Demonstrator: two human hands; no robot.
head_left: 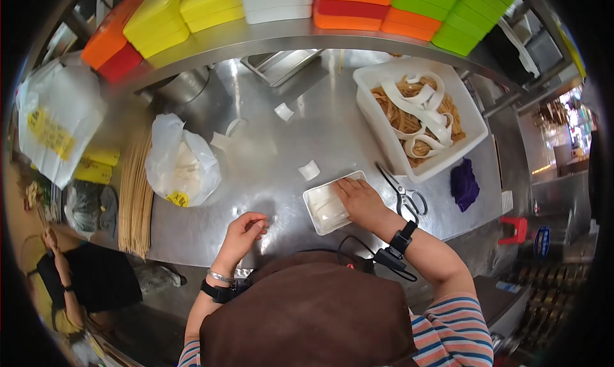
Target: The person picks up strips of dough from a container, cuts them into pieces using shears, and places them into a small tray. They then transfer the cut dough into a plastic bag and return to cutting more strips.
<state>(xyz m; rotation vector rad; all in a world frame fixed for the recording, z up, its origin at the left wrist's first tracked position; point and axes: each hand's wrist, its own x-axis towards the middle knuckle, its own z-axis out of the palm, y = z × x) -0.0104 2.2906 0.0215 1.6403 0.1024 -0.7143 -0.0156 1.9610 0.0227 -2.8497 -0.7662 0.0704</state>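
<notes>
My right hand [360,201] lies over a small white tray [309,207], its fingers stretched out on the pale, flat white pieces [327,204] inside. Part of the tray is hidden beneath that hand. Near the front edge of the steel table, my left hand [243,238] is loosely curled, thumb against fingers, with nothing visible in it. A square white piece [309,170] lies just behind the tray. To the right of my right hand rest black-handled scissors [408,197], partly opened.
A large white bin [470,140] holds brown strips and white bands. On the left are a plastic bag [182,165] and a bundle of thin sticks [134,194]. A purple cloth [464,183] lies right. Colored boxes [352,9] line the overhead shelf. Another person's arm [64,271] shows at far left.
</notes>
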